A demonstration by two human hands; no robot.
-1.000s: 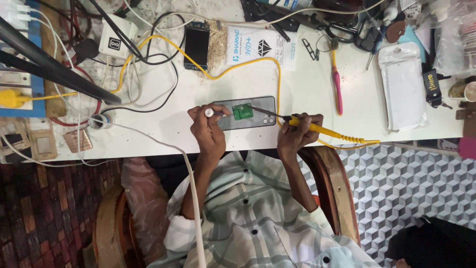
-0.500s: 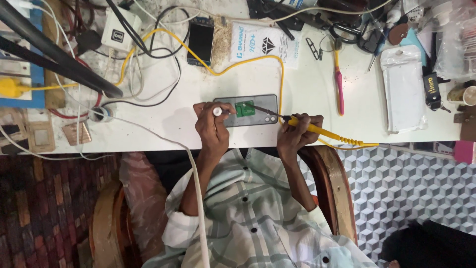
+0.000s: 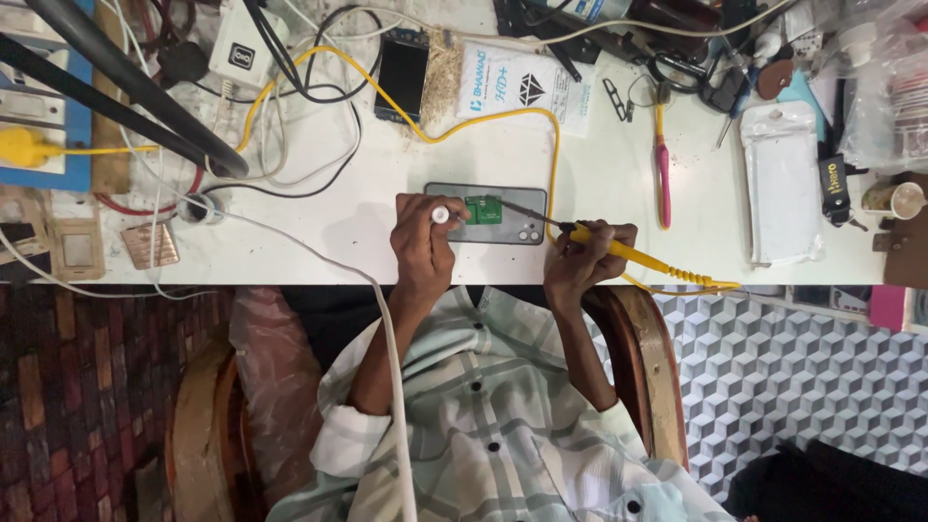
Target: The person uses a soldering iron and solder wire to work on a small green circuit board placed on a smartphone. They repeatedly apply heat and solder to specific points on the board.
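Near the desk's (image 3: 319,184) front edge, the left hand (image 3: 422,242) pinches a small white-tipped tool (image 3: 440,215) over a grey phone (image 3: 486,214) bearing a green board (image 3: 483,210), while the right hand (image 3: 580,259) grips a yellow soldering iron (image 3: 619,251), its tip near the board.

A matt white table (image 3: 599,242) is seen, its surface smooth but scuffed. The phone (image 3: 522,215) is backed in glossy grey, and a small green board (image 3: 483,210) is laid on it. The soldering iron (image 3: 628,253) is sheathed in yellow plastic, tipped with dull metal.
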